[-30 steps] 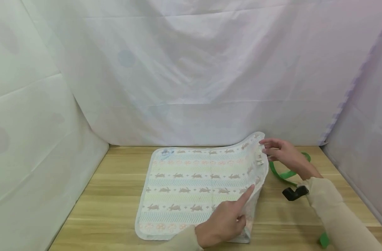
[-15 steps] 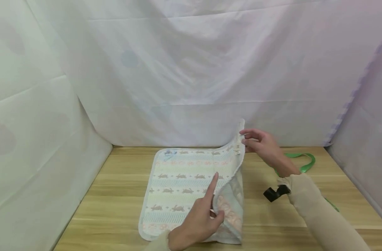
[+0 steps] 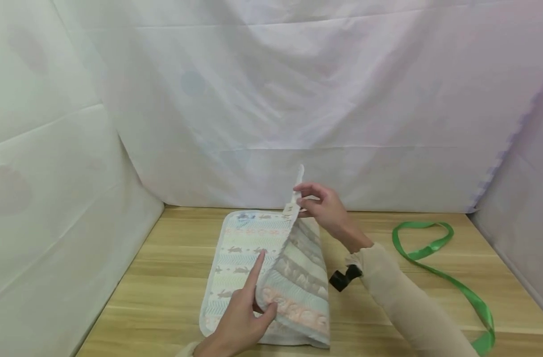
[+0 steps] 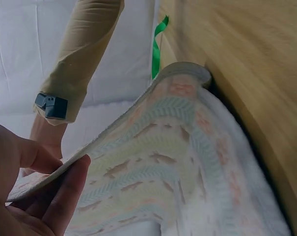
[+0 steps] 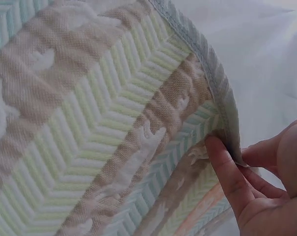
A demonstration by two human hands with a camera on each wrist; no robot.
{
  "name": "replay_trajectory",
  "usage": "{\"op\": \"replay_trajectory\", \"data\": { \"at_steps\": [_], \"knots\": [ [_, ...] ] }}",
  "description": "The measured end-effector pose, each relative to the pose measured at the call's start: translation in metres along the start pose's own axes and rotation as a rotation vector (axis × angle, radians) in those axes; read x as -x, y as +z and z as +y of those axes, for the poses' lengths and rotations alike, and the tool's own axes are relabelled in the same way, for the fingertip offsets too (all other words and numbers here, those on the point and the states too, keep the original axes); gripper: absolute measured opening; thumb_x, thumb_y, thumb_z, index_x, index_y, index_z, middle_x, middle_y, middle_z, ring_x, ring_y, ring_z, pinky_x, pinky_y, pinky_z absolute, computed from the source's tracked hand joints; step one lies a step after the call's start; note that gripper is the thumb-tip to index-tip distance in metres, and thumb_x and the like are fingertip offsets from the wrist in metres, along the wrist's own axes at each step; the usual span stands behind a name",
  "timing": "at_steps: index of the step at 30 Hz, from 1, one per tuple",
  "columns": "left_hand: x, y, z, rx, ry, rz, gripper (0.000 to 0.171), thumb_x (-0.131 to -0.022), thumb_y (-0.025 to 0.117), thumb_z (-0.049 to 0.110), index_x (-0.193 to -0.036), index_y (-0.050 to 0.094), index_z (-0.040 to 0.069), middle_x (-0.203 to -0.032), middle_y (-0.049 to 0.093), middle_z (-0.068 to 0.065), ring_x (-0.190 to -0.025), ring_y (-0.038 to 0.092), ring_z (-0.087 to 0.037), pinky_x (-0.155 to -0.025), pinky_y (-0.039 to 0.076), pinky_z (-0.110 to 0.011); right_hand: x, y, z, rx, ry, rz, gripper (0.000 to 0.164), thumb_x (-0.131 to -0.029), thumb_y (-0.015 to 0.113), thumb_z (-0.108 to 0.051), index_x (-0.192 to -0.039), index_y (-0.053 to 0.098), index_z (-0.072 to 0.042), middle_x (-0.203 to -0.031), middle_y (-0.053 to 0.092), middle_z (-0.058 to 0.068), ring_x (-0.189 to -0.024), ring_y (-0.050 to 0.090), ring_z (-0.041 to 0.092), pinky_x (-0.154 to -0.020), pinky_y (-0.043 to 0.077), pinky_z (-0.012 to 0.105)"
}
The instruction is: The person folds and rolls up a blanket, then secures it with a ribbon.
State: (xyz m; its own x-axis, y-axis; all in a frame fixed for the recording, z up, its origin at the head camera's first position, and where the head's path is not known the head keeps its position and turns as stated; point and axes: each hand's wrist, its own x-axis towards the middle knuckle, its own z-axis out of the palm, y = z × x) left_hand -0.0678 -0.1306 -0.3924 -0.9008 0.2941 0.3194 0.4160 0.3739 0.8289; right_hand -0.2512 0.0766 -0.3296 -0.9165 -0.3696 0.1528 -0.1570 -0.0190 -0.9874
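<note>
A rabbit-patterned cloth (image 3: 298,277) with a pale bound edge lies on the table, its right side lifted and folding over to the left. My right hand (image 3: 327,210) pinches the lifted edge toward its far end, beside small white tags (image 3: 289,209). Close to me, my left hand (image 3: 240,312) holds the same edge between thumb and fingers, index finger pointing forward over the flat part. Thumb and fingers of the left hand (image 4: 35,182) sandwich the cloth (image 4: 153,162) in the left wrist view. In the right wrist view, the right hand (image 5: 261,191) grips the stitched border (image 5: 219,83).
A long green ribbon (image 3: 469,295) curls over the right part of the wooden table (image 3: 159,282). White sheets (image 3: 271,99) hang behind and along both sides. A small black device (image 3: 342,278) sits at the right sleeve cuff.
Both hands have moved left, carrying the cloth's right edge up and over. More of its underside shows now, and the green ribbon has come into fuller view.
</note>
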Motion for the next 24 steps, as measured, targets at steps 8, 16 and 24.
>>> {"op": "replay_trajectory", "data": {
  "at_steps": [8, 16, 24],
  "knots": [
    [0.019, -0.024, -0.003, -0.073, -0.120, 0.095, 0.104, -0.082, 0.071, -0.007, -0.160, 0.008, 0.020, -0.059, 0.050, 0.013, -0.051, 0.050, 0.002, -0.051, 0.052, -0.022, -0.013, 0.053, 0.004, -0.078, -0.041, -0.032, 0.027, -0.096, 0.054, 0.007, -0.122, 0.059, 0.006, -0.108, 0.056, 0.019, -0.084, 0.069, 0.017, -0.077, 0.060, 0.038],
    [0.036, -0.043, -0.016, -0.152, -0.227, 0.219, 0.100, -0.083, 0.074, -0.001, -0.159, 0.016, 0.027, -0.113, 0.071, -0.013, -0.083, 0.067, -0.005, -0.070, 0.056, -0.025, -0.021, 0.095, 0.021, -0.060, -0.008, -0.026, 0.023, -0.097, 0.056, 0.004, -0.119, 0.063, 0.001, -0.106, 0.053, 0.013, -0.084, 0.068, 0.014, -0.079, 0.060, 0.036],
    [0.044, -0.065, -0.028, -0.114, -0.390, 0.129, 0.102, -0.085, 0.072, -0.002, -0.160, 0.007, 0.021, -0.115, 0.069, -0.021, -0.089, 0.071, -0.015, -0.074, 0.057, -0.025, -0.027, 0.116, 0.047, -0.068, 0.035, -0.020, 0.026, -0.095, 0.055, 0.006, -0.119, 0.061, 0.002, -0.107, 0.054, 0.016, -0.087, 0.069, 0.025, -0.081, 0.059, 0.045]
  ]
}}
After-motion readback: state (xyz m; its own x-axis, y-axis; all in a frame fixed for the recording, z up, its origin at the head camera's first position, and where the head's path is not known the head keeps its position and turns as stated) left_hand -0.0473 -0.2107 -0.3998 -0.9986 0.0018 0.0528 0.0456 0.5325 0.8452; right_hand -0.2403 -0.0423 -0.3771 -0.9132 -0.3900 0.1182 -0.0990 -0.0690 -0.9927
